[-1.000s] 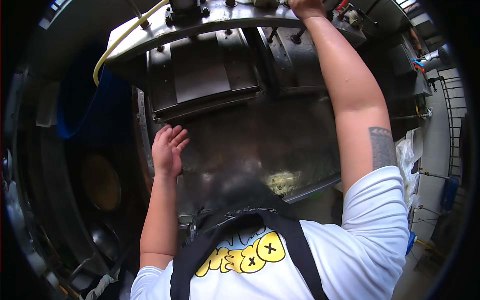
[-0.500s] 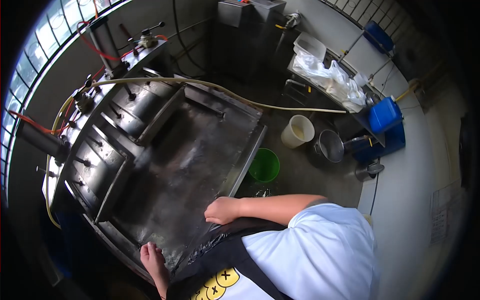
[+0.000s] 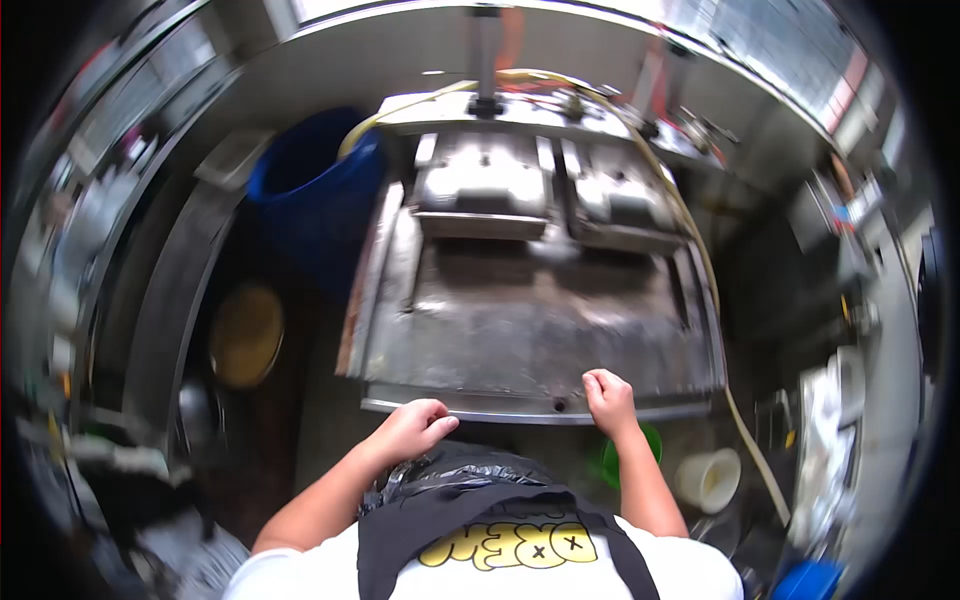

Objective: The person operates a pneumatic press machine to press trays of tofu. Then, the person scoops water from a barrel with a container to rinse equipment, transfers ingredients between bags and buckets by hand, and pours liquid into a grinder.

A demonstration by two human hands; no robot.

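My left hand (image 3: 418, 430) is curled closed at the front left of a wet metal table (image 3: 500, 345), just above my black apron (image 3: 400, 520); whether it holds anything is hidden. My right hand (image 3: 608, 398) is curled closed over the table's front edge, right of a small drain hole (image 3: 560, 404). Nothing can be made out in its fingers. Two metal press plates (image 3: 484, 185) (image 3: 622, 195) stand at the back of the table, beyond both hands.
A blue barrel (image 3: 315, 200) stands left of the table, with a yellowish hose (image 3: 405, 100) running into it. On the right are a green bucket (image 3: 648, 455), a white bucket (image 3: 708, 480) and white plastic bags (image 3: 825, 440). A round yellowish lid or tub (image 3: 247, 335) lies at the left.
The view has swung left, so the table now faces me squarely and the blue barrel shows. Both hands are now at the table's front edge, still curled.
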